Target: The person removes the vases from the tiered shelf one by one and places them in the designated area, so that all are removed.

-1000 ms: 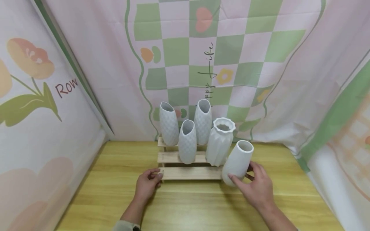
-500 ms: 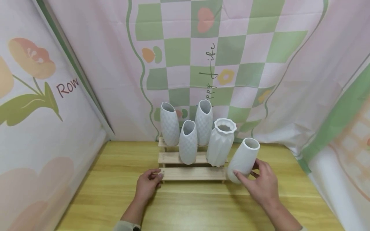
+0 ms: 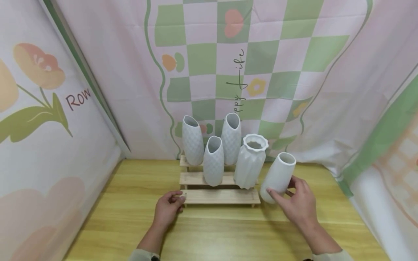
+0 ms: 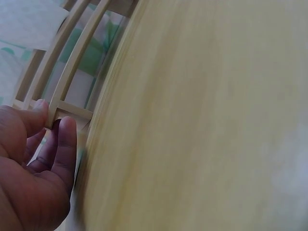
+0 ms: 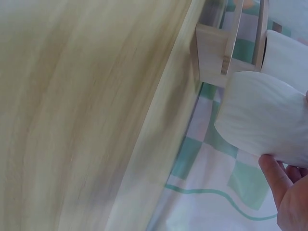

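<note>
My right hand (image 3: 298, 203) grips a smooth white vase (image 3: 279, 177), thumb on its near side and fingers round the far side. The vase tilts to the right beside the right end of a three-step wooden stand (image 3: 220, 197). In the right wrist view the underside of the vase (image 5: 260, 118) appears off the table. With my left hand (image 3: 168, 210) I pinch the left end of the stand's lowest step; the left wrist view shows thumb and fingers on either side of the slat (image 4: 72, 62). A fluted vase (image 3: 249, 165) and a textured vase (image 3: 213, 163) occupy the middle step.
Two more textured vases (image 3: 192, 143) stand on the top step, the second vase (image 3: 232, 139) further right. The wood-grain table (image 3: 209, 235) reaches back to a checkered cloth (image 3: 200, 58). Printed fabric (image 3: 39, 152) closes off the left side.
My right hand has carried the smooth vase rightward and slightly back, from in front of the lowest step's right end to beside it. My left hand stays at the stand.
</note>
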Action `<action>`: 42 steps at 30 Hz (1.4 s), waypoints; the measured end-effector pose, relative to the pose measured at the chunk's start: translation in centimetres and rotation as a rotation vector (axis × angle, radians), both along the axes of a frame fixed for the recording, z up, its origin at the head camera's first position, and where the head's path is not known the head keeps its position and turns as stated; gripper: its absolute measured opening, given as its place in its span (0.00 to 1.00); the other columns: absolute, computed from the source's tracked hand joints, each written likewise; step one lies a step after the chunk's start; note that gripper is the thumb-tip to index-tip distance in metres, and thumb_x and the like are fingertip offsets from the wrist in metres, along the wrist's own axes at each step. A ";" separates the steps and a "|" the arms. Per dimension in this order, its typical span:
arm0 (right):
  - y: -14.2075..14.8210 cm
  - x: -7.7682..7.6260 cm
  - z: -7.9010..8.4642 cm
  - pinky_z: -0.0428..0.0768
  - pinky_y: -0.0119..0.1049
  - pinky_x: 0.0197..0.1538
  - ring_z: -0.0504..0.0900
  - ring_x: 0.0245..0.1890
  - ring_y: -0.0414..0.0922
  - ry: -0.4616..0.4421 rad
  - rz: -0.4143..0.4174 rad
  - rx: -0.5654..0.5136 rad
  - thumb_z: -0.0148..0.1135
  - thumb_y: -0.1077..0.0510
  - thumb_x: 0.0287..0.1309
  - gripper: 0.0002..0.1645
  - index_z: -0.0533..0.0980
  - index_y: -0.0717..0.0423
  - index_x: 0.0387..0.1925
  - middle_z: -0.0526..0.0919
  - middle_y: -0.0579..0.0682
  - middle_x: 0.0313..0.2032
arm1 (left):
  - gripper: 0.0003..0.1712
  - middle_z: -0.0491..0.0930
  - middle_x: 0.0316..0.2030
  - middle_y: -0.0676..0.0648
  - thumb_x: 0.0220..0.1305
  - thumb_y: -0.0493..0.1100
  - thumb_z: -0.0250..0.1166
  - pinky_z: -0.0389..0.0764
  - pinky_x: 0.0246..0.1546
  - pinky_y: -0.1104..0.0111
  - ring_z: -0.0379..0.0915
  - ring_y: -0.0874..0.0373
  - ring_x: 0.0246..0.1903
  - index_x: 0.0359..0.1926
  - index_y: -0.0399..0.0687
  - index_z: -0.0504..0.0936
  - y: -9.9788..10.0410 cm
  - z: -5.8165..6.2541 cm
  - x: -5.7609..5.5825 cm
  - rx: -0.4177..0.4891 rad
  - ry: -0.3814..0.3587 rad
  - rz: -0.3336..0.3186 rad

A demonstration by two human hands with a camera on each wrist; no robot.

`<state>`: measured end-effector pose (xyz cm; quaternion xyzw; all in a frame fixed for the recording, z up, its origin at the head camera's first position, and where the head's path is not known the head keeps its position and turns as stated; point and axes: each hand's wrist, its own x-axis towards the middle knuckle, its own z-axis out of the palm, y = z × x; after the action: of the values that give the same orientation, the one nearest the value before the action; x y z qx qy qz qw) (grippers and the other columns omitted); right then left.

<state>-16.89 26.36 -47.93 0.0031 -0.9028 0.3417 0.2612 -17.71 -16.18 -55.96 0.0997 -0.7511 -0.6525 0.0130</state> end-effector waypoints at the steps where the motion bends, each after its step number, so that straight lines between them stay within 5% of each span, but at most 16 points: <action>1: 0.1 -0.1 0.0 0.91 0.38 0.40 0.78 0.44 0.52 -0.005 -0.001 0.001 0.86 0.46 0.45 0.45 0.75 0.68 0.56 0.78 0.57 0.44 | 0.18 0.85 0.38 0.43 0.66 0.42 0.73 0.91 0.35 0.65 0.84 0.52 0.33 0.54 0.41 0.85 0.0 0.0 0.0 -0.001 0.000 0.000; 4: 0.2 -0.5 0.1 0.91 0.48 0.41 0.79 0.45 0.55 -0.020 0.000 -0.003 0.86 0.46 0.46 0.46 0.74 0.70 0.57 0.78 0.59 0.45 | 0.18 0.85 0.37 0.43 0.66 0.42 0.74 0.91 0.34 0.65 0.84 0.52 0.33 0.54 0.41 0.85 0.0 0.0 0.0 0.005 -0.001 0.000; 14: 0.6 -1.7 0.1 0.90 0.55 0.47 0.77 0.49 0.60 -0.143 0.004 -0.021 0.81 0.37 0.51 0.56 0.68 0.71 0.65 0.75 0.64 0.51 | 0.18 0.85 0.37 0.42 0.65 0.42 0.74 0.91 0.33 0.64 0.85 0.51 0.32 0.53 0.41 0.85 0.0 0.0 0.0 0.013 0.006 -0.002; 31: 1.5 -4.1 -0.5 0.82 0.54 0.44 0.78 0.48 0.61 -0.231 -0.037 0.031 0.76 0.29 0.51 0.61 0.67 0.72 0.66 0.76 0.65 0.49 | 0.19 0.85 0.36 0.42 0.65 0.42 0.75 0.91 0.33 0.65 0.85 0.51 0.31 0.54 0.39 0.84 -0.1 -0.3 -0.1 0.011 0.019 -0.006; 42: 1.8 -5.4 -1.1 0.81 0.53 0.42 0.77 0.47 0.61 -0.254 -0.039 0.025 0.76 0.28 0.50 0.61 0.66 0.73 0.65 0.76 0.67 0.50 | 0.20 0.85 0.37 0.40 0.66 0.39 0.73 0.91 0.34 0.62 0.85 0.47 0.35 0.56 0.34 0.82 0.2 0.7 0.3 0.060 0.013 -0.005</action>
<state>-22.27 28.18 -49.03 -0.0545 -0.9327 0.3226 0.1516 -17.37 -15.99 -55.29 0.0938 -0.7314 -0.6753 0.0131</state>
